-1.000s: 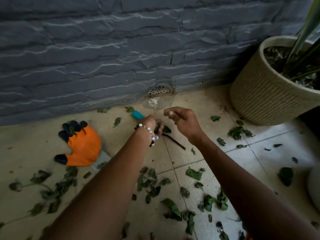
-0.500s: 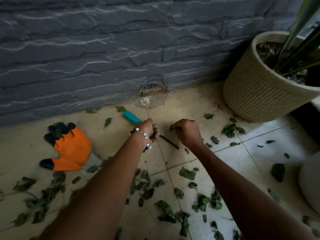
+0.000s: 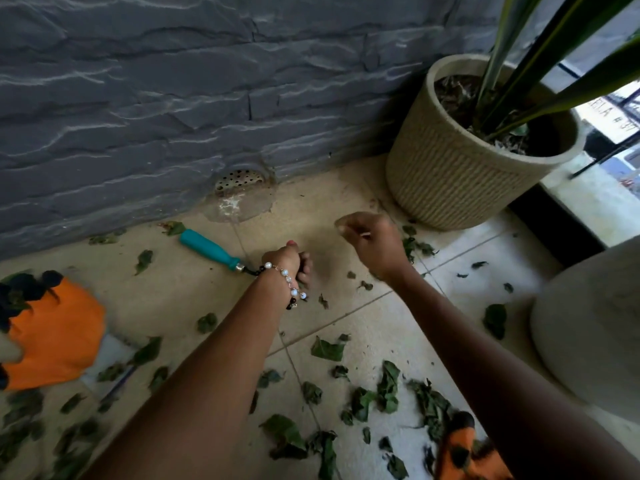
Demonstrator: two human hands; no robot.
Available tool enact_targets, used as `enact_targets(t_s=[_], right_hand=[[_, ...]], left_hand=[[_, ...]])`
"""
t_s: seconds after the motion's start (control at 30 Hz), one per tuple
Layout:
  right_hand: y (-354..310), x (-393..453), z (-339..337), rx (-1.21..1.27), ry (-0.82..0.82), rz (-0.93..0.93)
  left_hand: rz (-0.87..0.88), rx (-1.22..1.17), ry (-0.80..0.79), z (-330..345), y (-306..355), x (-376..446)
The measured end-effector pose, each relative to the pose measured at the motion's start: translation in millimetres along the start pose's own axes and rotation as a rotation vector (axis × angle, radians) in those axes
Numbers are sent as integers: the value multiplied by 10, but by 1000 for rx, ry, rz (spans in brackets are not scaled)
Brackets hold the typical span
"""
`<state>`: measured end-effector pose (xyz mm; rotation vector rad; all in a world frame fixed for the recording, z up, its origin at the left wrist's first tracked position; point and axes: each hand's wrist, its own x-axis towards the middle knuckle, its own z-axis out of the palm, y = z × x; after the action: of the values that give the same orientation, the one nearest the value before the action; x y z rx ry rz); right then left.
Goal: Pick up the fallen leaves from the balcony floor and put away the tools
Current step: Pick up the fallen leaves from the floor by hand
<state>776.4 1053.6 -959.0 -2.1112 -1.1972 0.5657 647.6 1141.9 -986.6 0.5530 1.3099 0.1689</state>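
Listing, largest item first:

- Wall (image 3: 173, 98): grey rough stone, along the far edge of the floor.
- Floor (image 3: 363, 323): pale tiles with dark joints, littered with leaves.
- Planter (image 3: 460, 174): ribbed cream pot at right against the wall, holding long green blades.
- Orange glove (image 3: 52, 334): flat on the floor at far left, dark fingertips pointing towards the wall.
- Second orange glove (image 3: 464, 452): only partly seen at the lower edge, beside the right forearm.
- Left hand (image 3: 289, 263): beaded bracelet at the wrist; fingers curled into a fist; what it grips is hidden from this side.
- Right hand (image 3: 372, 240): raised off the floor, fingers curled, pinching a small pale sliver; what that is cannot be told.
- Tool (image 3: 211, 250): teal handle lying on the floor near the wall, its metal end running under the left hand; touching or not, unclear.
- Drain (image 3: 239, 178): perforated grille at the wall's foot.
- Fallen leaves (image 3: 388, 386): green, crumpled, scattered over the tiles, thickest between and below the forearms.
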Motion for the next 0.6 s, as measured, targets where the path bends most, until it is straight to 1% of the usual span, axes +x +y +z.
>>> enact_targets(t_s=[0.03, 0.07, 0.1, 0.13, 0.17, 0.2, 0.23, 0.27, 0.33, 0.4, 0.47, 0.53, 0.57, 0.6], right_hand=[[134, 132, -10, -167, 19, 20], [269, 243, 5, -318, -30, 54], [378, 316, 38, -442, -117, 89], [471, 353, 68, -546, -196, 94], [533, 350, 103, -618, -232, 83], [564, 322, 124, -657, -218, 53], [556, 274, 144, -655, -159, 20], [532, 223, 157, -633, -98, 3], [447, 123, 175, -508, -25, 25], [318, 11, 201, -310, 70, 11], [157, -111, 229, -17, 149, 25], [32, -230, 256, 194, 110, 35], [-10, -280, 259, 216, 60, -2], [-28, -318, 241, 180, 9, -61]], left_hand=[[-6, -20, -20, -13, -6, -18], [-9, -38, -30, -23, -5, -40], [-20, -55, -44, -29, 7, -62], [-24, -61, -45, -34, 11, -48], [-25, -68, -49, -32, 26, -76], [-22, -70, -44, -26, 32, -76], [-23, -74, -36, -20, 31, -76], [-23, -66, -25, -19, 24, -64], [-17, -46, -18, 2, 3, -19], [7, 17, -3, 53, -34, 31], [71, 123, 23, 122, -71, 47], [128, 216, 42, 202, -91, 8], [148, 249, 44, 244, -99, -12], [165, 270, 51, 290, -105, -26]])
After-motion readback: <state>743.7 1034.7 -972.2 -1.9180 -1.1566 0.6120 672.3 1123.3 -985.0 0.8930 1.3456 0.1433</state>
